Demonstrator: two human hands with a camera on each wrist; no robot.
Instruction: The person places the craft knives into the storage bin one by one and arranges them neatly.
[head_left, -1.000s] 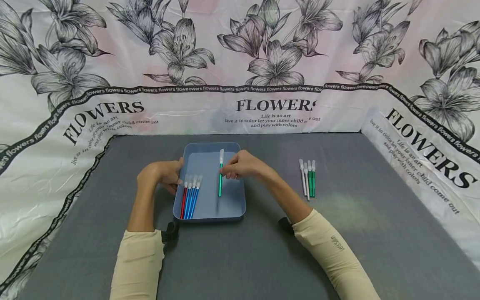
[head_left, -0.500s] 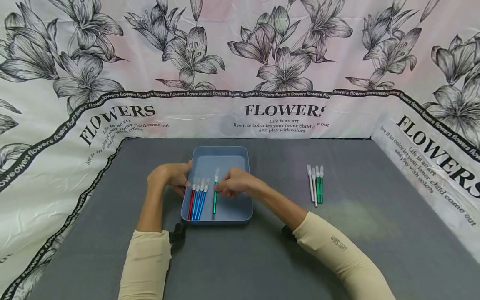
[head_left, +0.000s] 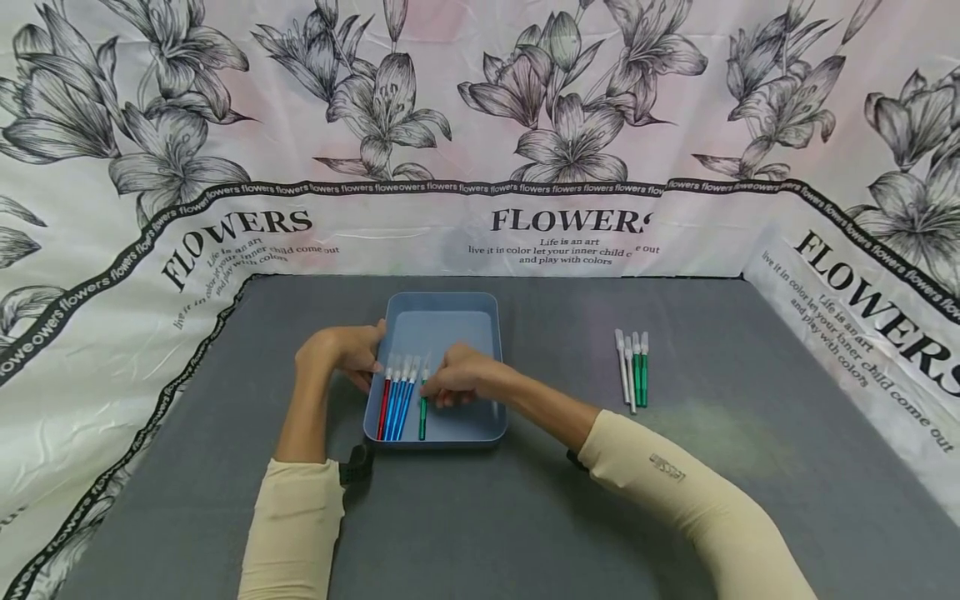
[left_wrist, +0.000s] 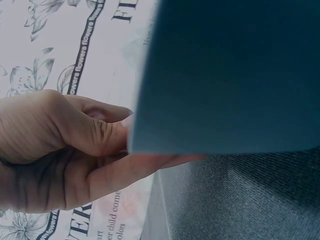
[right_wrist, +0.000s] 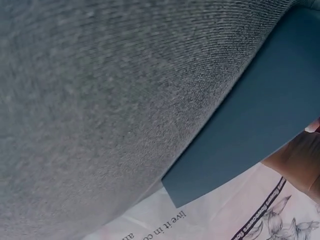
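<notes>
Green and pale-capped, one slim pen (head_left: 423,422) is pinched by the right hand (head_left: 465,377) within the near half of the shallow blue-grey rectangular tray (head_left: 442,333). At the tray's near left corner lie a slim red pale-capped pen (head_left: 384,408) and matching blue pens (head_left: 401,412). The left hand (head_left: 352,350) grips the tray's left wall. Well right of the tray, slim silver pens (head_left: 627,372) and green pens (head_left: 641,375) lie together.

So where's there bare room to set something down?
Gray tabletop between the tray and the silver and green pens, beyond the right forearm; also in front of the tray, between the sleeves. The tray's far end is bare. Crowded: its near-left part: red and blue pens, right grip holding a green pen.
</notes>
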